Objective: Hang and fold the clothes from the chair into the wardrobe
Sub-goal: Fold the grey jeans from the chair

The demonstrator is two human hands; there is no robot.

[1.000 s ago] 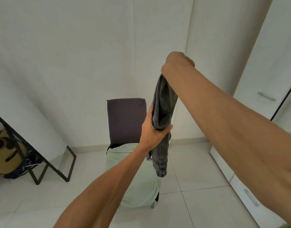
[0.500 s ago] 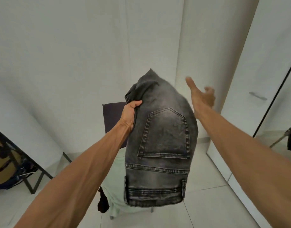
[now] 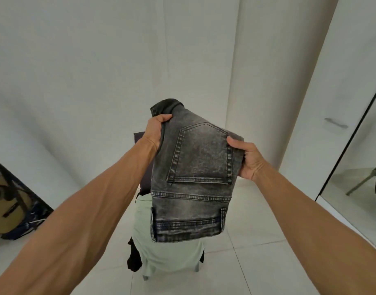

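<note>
Folded grey washed-denim jeans (image 3: 193, 177) are held up in mid-air, above and in front of the dark-backed chair (image 3: 138, 138). The back pocket faces the camera and the waistband hangs at the bottom edge.

Left hand (image 3: 156, 133): clamped on the upper left corner, fingers curled round the fold.
Right hand (image 3: 246, 160): the right edge is pinched, the thumb laid on the front face beside the pocket. The other fingers are hidden behind the cloth.

The grip on both sides is judged to keep the layers from dropping open, since nothing supports the bundle from below.

A pale green garment (image 3: 168, 252) is draped over the chair seat, with a black garment (image 3: 133, 258) hanging at its left side; both are yet to be handled.

The white wardrobe door (image 3: 323, 92) with its bar handle stands to the right, well apart from the jeans, and appears closed. One hand would probably have to be freed to open it
</note>
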